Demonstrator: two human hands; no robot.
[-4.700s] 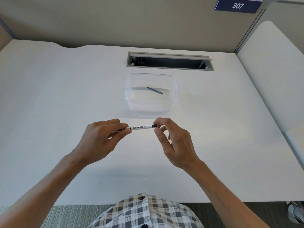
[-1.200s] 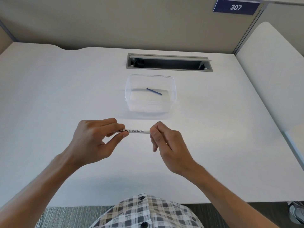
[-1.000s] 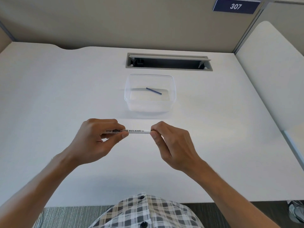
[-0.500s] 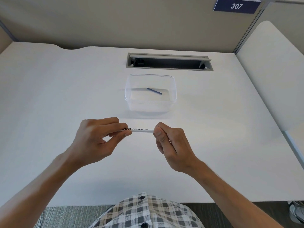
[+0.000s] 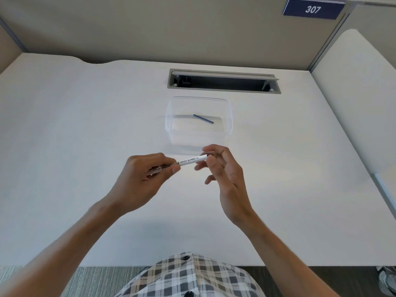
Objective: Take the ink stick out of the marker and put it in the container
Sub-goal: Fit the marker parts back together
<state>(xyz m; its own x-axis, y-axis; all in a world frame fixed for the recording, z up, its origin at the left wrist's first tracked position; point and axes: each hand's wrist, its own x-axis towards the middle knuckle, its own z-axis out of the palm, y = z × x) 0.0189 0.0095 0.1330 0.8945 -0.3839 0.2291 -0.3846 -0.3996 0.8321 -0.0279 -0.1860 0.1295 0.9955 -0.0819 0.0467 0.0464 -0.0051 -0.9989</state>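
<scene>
The container (image 5: 171, 125) at twelve o'clock is clear, glossy plastic on a matt, smooth white desk (image 5: 85, 116). The marker (image 5: 189, 161) looks like smooth white plastic with printed lettering. At six o'clock shows checked woven cloth (image 5: 192, 279).

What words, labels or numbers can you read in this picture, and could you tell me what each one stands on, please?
"307": white digits on the blue sign at the top of the partition wall.
"WHITE BOARD": black print on the white marker, followed by a tiny word too small to read.
"MARKER": pale letters in the marker's dark band beside the left hand; the word before it is too blurred to read.
Nothing readable shows on the container.
</scene>
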